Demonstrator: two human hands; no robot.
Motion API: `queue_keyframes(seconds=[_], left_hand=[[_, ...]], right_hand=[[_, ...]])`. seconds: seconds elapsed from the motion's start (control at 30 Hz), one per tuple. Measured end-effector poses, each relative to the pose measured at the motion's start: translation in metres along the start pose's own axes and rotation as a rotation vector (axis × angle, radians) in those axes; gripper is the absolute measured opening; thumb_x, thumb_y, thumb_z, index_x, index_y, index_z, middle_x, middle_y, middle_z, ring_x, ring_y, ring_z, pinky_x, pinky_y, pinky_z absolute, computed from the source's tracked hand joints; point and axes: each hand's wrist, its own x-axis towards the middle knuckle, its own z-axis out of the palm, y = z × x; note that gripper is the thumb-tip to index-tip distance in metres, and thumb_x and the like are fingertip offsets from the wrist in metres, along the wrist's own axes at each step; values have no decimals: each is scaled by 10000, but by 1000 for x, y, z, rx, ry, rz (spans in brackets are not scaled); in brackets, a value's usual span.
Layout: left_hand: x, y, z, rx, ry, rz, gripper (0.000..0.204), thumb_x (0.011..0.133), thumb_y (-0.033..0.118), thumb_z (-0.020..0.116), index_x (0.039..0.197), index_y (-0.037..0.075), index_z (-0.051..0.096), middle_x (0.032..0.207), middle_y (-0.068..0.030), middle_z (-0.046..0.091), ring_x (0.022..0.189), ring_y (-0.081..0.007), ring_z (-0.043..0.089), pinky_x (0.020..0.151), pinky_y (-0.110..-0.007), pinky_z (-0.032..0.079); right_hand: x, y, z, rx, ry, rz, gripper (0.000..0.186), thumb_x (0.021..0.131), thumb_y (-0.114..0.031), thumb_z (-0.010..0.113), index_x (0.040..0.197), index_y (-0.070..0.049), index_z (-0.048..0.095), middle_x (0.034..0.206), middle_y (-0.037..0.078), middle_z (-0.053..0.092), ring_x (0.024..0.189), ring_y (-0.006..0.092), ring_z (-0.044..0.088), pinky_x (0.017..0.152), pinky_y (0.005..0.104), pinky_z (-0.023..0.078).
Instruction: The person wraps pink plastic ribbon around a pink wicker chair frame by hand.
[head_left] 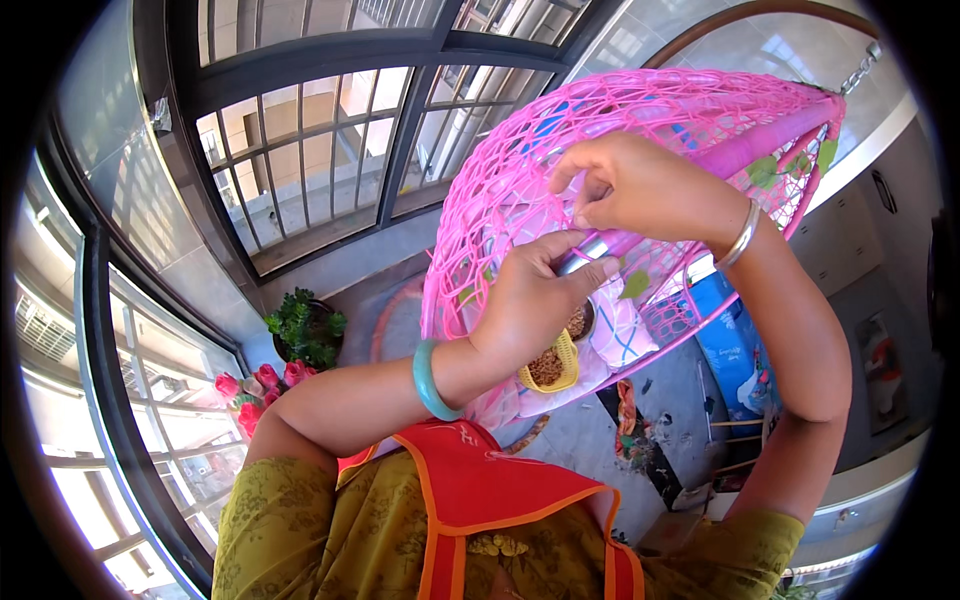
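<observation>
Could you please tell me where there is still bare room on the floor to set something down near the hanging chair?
Bare grey floor shows beneath the pink woven chair, between its lower rim and the small items beside the dark strip. Another bare patch lies between the potted plant and the chair. Inside the seat is crowded: a yellow basket, a cushion, both hands.

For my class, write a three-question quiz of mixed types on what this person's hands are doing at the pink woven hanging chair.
1. True or false: both hands touch the pink woven chair.
2. Multiple choice: what does the left hand grip? A) a metal tube B) a potted plant C) a red flower
3. Fill in: the right hand wears a silver ____ at the wrist.

Key:
1. True: the left hand is on the tube at the chair's rim, and the right hand pinches the pink weave above it.
2. A
3. bangle; the left wrist has a green one.
</observation>
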Motion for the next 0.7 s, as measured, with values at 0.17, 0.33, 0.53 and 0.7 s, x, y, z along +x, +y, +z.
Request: queue_keyframes(seconds=[0.17,0.33,0.53,0.7], left_hand=[[3,-8,0,-125,-24,69,280,804,104,644,1044,-27,579,763,-11,591,667,-48,512,580,-207,415],[11,-13,-4,202,218,643,298,803,106,646,1060,-20,563,793,-15,594,689,-78,532,595,-246,439],[26,-4,-16,88,-7,182,267,784,199,678,972,17,623,737,19,563,619,-39,474,538,-210,396],[38,1,-19,158,25,172,235,821,123,624,1014,-8,604,781,-3,593,655,-46,514,583,-196,420]], right_hand=[[7,-16,4,56,-101,84,223,738,-37,608,946,25,558,791,49,582,727,79,542,617,248,439],[-7,-57,48,274,211,-244,174,775,-67,588,943,-24,570,826,62,595,754,140,583,654,301,469],[-74,-78,132,159,278,-741,203,787,-84,605,987,-55,587,899,83,579,722,234,592,591,325,482],[-165,9,193,753,76,-694,148,773,-53,633,918,-25,620,822,80,604,701,205,603,583,287,475]])
